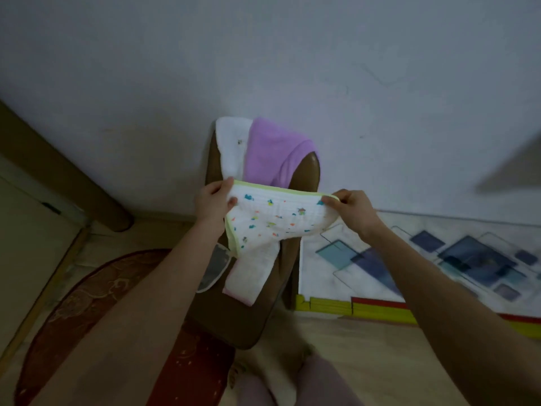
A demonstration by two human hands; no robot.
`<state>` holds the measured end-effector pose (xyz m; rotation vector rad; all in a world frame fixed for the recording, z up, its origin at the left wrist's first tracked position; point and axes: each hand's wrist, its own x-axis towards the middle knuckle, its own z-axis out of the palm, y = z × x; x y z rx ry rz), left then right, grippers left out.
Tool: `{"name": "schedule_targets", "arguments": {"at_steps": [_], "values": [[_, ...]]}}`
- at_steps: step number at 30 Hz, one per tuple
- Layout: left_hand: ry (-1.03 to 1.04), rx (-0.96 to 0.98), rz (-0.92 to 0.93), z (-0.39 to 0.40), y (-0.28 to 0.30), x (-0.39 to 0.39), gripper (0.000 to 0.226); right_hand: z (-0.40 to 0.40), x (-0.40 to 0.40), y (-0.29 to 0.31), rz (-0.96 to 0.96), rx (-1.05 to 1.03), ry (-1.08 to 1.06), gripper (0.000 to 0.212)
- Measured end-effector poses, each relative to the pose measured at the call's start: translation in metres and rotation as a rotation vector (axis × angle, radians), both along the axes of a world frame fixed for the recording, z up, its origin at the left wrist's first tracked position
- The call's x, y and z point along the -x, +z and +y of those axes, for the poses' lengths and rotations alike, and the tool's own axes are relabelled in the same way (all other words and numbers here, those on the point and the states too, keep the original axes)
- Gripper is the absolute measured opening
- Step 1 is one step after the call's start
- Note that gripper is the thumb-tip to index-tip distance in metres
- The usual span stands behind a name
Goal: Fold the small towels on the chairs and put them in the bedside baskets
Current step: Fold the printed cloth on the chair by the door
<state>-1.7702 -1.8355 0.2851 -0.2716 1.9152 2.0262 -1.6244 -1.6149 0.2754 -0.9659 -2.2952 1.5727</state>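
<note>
A small white towel with coloured specks and a green hem [275, 218] is stretched in the air above a brown chair [248, 315]. My left hand [212, 202] pinches its left top corner and my right hand [347, 206] pinches its right top corner. Over the chair's back hang a purple towel [269, 148] and a white towel [231, 142]. On the seat lie a white towel with a pink edge [248, 276] and a grey towel with a white border [212, 266], both partly hidden by the held towel and my left arm.
The chair stands against a pale wall. A dark red patterned rug [87, 312] lies on the floor at left, beside a wooden beam [58, 171]. A mat with blue squares and a yellow-red border [439, 268] lies at right. No basket is in view.
</note>
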Motion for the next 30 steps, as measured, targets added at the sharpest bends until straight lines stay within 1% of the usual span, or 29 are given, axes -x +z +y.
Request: {"name": "schedule_targets", "arguments": {"at_steps": [2,5,7,8,11,13,15,17,19,22,25,27,30], "values": [[-0.041,0.020,0.000,0.018,-0.013,-0.007,0.018,0.013,-0.021,-0.009,-0.002,-0.002,-0.025,0.017],[-0.081,0.077,0.014,0.044,-0.029,-0.026,0.024,0.033,-0.049,-0.017,0.059,0.064,-0.189,0.004],[-0.117,0.116,0.032,0.059,-0.037,-0.042,0.023,0.049,-0.064,-0.024,0.067,0.119,-0.281,0.008],[-0.133,0.129,0.039,0.065,-0.040,-0.050,0.022,0.057,-0.071,-0.028,0.050,0.140,-0.292,0.012],[-0.128,0.169,0.034,0.088,-0.052,-0.073,0.020,0.086,-0.092,-0.040,-0.024,0.209,-0.222,0.014],[-0.078,0.178,0.015,0.103,-0.058,-0.085,0.018,0.106,-0.109,-0.044,-0.022,0.297,-0.111,0.010],[-0.029,0.171,-0.011,0.117,-0.063,-0.095,0.018,0.127,-0.123,-0.045,-0.012,0.362,-0.016,0.015],[0.014,0.182,-0.024,0.130,-0.066,-0.104,0.018,0.144,-0.130,-0.046,-0.028,0.359,0.063,0.017],[0.056,0.153,-0.029,0.141,-0.070,-0.113,0.014,0.156,-0.133,-0.046,-0.052,0.344,0.103,0.013],[0.087,0.138,-0.049,0.147,-0.074,-0.124,0.011,0.164,-0.136,-0.042,-0.080,0.331,0.042,0.003],[0.076,0.178,-0.042,0.146,-0.081,-0.129,0.014,0.171,-0.138,-0.042,-0.051,0.346,-0.047,0.010],[0.078,0.189,-0.027,0.146,-0.079,-0.134,0.015,0.171,-0.139,-0.041,-0.042,0.337,-0.056,0.007],[0.095,0.186,-0.022,0.138,-0.075,-0.139,0.019,0.167,-0.134,-0.044,-0.013,0.320,-0.070,0.012]]}}
